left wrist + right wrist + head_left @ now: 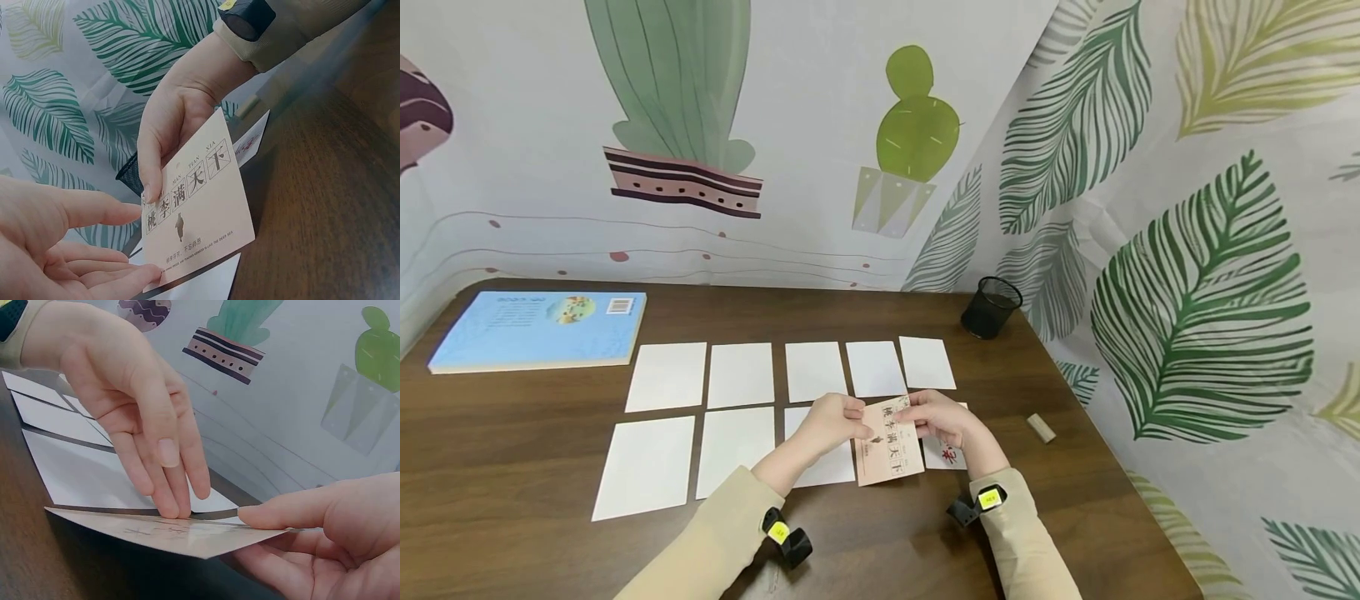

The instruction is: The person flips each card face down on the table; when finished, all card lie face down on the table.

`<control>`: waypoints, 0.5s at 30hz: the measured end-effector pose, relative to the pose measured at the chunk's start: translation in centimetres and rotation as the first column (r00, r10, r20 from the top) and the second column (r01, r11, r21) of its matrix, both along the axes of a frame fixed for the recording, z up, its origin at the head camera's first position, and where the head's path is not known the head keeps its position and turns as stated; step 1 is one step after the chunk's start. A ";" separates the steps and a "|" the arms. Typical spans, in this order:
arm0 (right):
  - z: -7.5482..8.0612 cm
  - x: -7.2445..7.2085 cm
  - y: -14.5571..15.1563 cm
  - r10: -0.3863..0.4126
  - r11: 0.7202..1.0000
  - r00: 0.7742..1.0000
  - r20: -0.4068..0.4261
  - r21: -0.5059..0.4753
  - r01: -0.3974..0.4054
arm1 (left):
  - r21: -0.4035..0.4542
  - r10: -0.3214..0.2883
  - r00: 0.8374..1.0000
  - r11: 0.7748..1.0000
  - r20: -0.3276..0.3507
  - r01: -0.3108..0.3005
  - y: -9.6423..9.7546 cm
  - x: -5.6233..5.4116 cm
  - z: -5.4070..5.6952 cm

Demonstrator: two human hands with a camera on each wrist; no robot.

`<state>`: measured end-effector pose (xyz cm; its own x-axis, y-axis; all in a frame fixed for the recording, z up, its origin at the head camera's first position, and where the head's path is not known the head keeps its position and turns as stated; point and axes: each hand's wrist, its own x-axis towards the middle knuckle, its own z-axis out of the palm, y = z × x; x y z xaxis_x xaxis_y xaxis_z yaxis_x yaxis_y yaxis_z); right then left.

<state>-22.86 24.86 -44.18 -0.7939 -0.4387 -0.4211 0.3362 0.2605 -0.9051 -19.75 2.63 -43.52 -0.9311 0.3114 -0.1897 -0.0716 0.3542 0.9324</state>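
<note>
A peach-coloured card (889, 446) printed with large Chinese characters is held tilted over the table. My right hand (943, 417) pinches its far right corner, thumb on the printed face and fingers behind, as the right wrist view shows at the card (181, 534). At the opposite edge is my left hand (831, 425), its fingers extended and loose. In the left wrist view, fingertips of the left hand (69, 244) meet the card's lower corner, with the thumb near its upper edge. Beneath the right hand lies a white card with red characters (951, 456), partly hidden.
Several white cards lie in two rows, including a front-left card (643, 467) and a back-right card (928, 363). A blue book (542, 329) lies at the back left. A black mesh pen cup (991, 308) stands at the back right, and a small pale block (1041, 428) lies nearer.
</note>
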 end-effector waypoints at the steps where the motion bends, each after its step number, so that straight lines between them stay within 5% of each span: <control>1: -0.1 0.0 0.0 0.008 1.000 1.000 0.004 0.003 -0.008 | 0.001 -0.002 1.000 1.000 -0.001 0.002 0.0 0.0 0.0; 8: -0.1 0.0 -0.2 0.021 1.000 1.000 -0.001 0.017 -0.021 | 0.010 -0.031 1.000 0.999 0.003 0.031 -0.2 -0.1 0.1; 15: 1.9 -0.4 -1.0 -0.022 0.998 0.998 -0.060 0.050 0.025 | 0.082 0.003 1.000 0.997 -0.024 -0.001 -0.5 -0.5 1.0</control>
<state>-23.21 23.84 -42.28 -0.8279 -0.3990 -0.3942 0.2886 0.2996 -0.9094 -20.20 2.13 -42.56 -0.9357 0.3236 -0.1408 -0.0490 0.2761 0.9599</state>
